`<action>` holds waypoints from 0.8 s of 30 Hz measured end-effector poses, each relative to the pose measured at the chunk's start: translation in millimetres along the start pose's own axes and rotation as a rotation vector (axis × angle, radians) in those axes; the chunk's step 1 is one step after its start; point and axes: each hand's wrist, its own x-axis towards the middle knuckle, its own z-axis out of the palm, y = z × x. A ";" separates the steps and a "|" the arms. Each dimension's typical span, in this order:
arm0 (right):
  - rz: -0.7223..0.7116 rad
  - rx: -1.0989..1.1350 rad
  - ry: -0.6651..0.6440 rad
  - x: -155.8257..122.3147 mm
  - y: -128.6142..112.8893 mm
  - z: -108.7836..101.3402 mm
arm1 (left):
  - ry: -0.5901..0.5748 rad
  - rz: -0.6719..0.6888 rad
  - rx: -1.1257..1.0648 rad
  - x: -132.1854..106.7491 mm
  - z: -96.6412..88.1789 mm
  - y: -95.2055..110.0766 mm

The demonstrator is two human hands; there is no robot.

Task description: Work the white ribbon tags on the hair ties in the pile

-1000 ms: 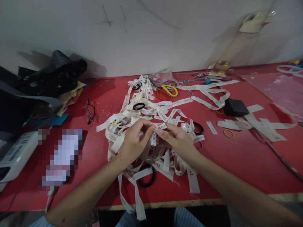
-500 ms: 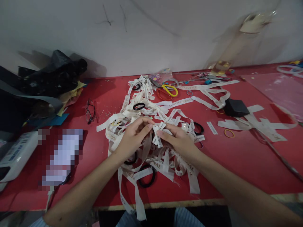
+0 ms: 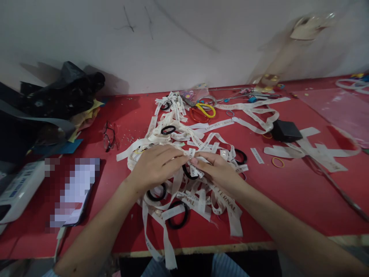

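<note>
Over the bench's middle: two hands at one ribbon strip

Near the front edge of the red bench (image 3: 288, 200), over a heap of cream printed ribbons (image 3: 201, 198), the right hand (image 3: 220, 173) has a narrow grip. Its thumb and forefinger are pinched on a short ribbon strip (image 3: 193, 154) that stands just above the heap. The left hand (image 3: 154, 167) lies palm down with its fingers stretched flat, their tips touching the same strip. Its thumb is hidden beneath, so whether its grip closes on anything cannot be told. Right under the meeting fingertips a black hair tie (image 3: 190, 174) shows, close by the strip; whether the strip passes through the ring cannot be made out. Another black ring (image 3: 178, 217) lies in the heap nearer the front edge.

Judged from this, the step in hand is fingertip work on one strip at one ring. A further move would call for a firm pinch from both sides and a small, slow pull, since neighbouring ribbons overlap the strip and would drag along. Yellow-handled scissors (image 3: 206, 109) lie toward the back edge, spectacles (image 3: 108, 135) toward the left
</note>
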 end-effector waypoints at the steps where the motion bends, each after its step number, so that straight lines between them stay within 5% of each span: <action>1: 0.013 0.006 -0.012 -0.2 -0.2 -0.2 | -0.007 0.043 0.026 0.2 -2.4 -0.4; 4: 0.051 0.026 -0.046 -0.7 -1.5 -1.0 | -0.037 0.101 0.031 0.5 -7.1 -1.1; 12: 0.072 0.026 -0.066 1.1 0.0 -3.3 | -0.096 -0.003 -0.155 -2.8 -5.0 -5.9; 24: 0.045 0.052 -0.068 5.1 2.7 -3.9 | -0.083 0.119 0.042 -0.8 -6.2 -8.0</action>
